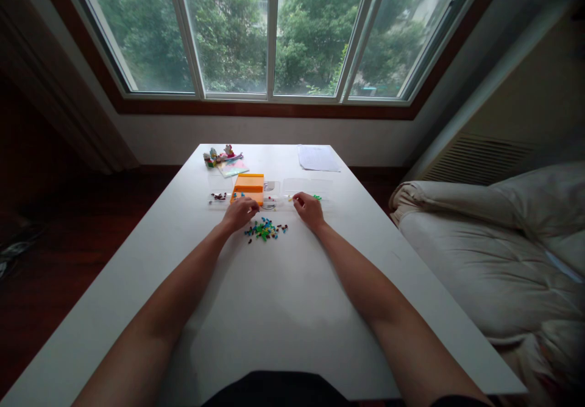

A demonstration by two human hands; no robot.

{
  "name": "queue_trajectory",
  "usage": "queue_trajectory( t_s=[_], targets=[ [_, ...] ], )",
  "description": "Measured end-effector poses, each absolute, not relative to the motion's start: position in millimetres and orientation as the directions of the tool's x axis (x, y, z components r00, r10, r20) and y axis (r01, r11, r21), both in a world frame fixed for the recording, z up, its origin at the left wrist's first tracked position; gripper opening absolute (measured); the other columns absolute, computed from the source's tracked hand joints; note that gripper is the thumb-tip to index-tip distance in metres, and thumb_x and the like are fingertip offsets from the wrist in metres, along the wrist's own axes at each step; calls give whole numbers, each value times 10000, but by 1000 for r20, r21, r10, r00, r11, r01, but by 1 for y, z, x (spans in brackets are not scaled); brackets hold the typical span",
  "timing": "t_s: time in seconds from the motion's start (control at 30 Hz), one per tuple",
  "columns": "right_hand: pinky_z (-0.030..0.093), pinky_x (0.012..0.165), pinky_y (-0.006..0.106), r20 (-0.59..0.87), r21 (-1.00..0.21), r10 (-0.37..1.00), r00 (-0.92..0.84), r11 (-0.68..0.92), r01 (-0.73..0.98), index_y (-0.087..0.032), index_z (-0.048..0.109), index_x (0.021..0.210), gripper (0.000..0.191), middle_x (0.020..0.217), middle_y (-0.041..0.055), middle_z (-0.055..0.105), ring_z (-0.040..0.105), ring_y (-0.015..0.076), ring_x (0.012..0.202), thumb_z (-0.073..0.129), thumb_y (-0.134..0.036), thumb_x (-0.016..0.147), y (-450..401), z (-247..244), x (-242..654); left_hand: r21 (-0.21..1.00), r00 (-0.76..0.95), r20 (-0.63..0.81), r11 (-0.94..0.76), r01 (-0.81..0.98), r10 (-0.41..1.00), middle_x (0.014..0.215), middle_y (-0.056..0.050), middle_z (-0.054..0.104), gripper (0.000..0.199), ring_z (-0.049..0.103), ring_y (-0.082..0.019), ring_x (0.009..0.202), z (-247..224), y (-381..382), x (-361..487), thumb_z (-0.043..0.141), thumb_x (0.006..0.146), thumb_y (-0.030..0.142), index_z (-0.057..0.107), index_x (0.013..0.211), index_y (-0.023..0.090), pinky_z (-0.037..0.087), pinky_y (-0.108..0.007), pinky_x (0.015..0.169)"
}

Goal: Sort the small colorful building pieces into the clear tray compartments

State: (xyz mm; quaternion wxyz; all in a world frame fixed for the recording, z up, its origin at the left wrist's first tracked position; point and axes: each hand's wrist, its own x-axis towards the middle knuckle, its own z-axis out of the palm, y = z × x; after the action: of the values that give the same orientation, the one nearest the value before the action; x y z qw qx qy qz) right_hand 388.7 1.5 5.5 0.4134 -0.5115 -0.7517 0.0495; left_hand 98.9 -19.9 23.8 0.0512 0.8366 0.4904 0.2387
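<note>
On our white table (274, 309), nearer its far edge than its near one, lies a loose pile of small coloured pieces (265, 229), its longer spread running left to right; our left hand (241, 213) is the closer, with the pile just rightward and nearward of its fingertips; from our right hand (309, 209), the pile lies left and nearward; the fingers of both curl inward, though we cannot tell whether either pinches anything; behind them we have an orange box (249, 189) and a clear box (308, 186); small figures (212, 158) stand by the far-left corner, papers (317, 158) by the far-right.
</note>
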Motion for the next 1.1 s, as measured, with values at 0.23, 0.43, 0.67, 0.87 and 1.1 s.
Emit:
queue_trajectory(
  t_s=[0.23, 0.43, 0.67, 0.87, 1.1],
  targets=[
    [431, 750, 276, 569, -445, 786, -243, 542, 713, -213, 682, 909, 150, 791, 31, 666, 585, 180, 751, 534, -214, 882, -3, 6, 378, 419, 76, 450, -286, 862, 890, 945, -51, 722, 189, 619, -205, 856, 35, 3, 79, 553, 886, 261, 730, 935, 218, 462, -325, 823],
    [413, 755, 278, 545, -413, 779, -309, 571, 710, -220, 679, 913, 142, 800, 31, 661, 571, 180, 761, 544, -195, 879, -9, 7, 371, 397, -20, 415, -161, 904, 909, 951, -54, 725, 184, 621, -214, 852, 44, 20, 63, 582, 858, 272, 729, 954, 219, 470, -327, 808],
    [403, 738, 270, 543, -386, 771, -333, 581, 717, -221, 676, 909, 126, 788, 24, 652, 566, 174, 754, 553, -198, 895, -11, 6, 369, 375, 199, 364, -339, 863, 910, 938, -43, 717, 205, 621, -177, 796, 44, 9, 63, 562, 867, 278, 718, 984, 213, 464, -277, 742],
    [402, 737, 261, 532, -374, 772, -348, 582, 722, -210, 679, 916, 125, 788, 24, 657, 570, 168, 758, 558, -187, 896, -11, 6, 370, 308, 547, 115, -553, 774, 829, 898, -35, 717, 203, 630, -168, 783, 41, -3, 64, 593, 827, 257, 745, 958, 223, 454, -251, 712],
    [404, 742, 258, 538, -379, 763, -357, 598, 706, -210, 679, 914, 113, 802, 20, 660, 573, 161, 756, 576, -173, 886, -11, 7, 371, 320, 555, 113, -559, 765, 824, 929, -48, 699, 186, 619, -173, 788, 36, -13, 65, 582, 804, 223, 737, 908, 219, 439, -254, 677]
  ],
)
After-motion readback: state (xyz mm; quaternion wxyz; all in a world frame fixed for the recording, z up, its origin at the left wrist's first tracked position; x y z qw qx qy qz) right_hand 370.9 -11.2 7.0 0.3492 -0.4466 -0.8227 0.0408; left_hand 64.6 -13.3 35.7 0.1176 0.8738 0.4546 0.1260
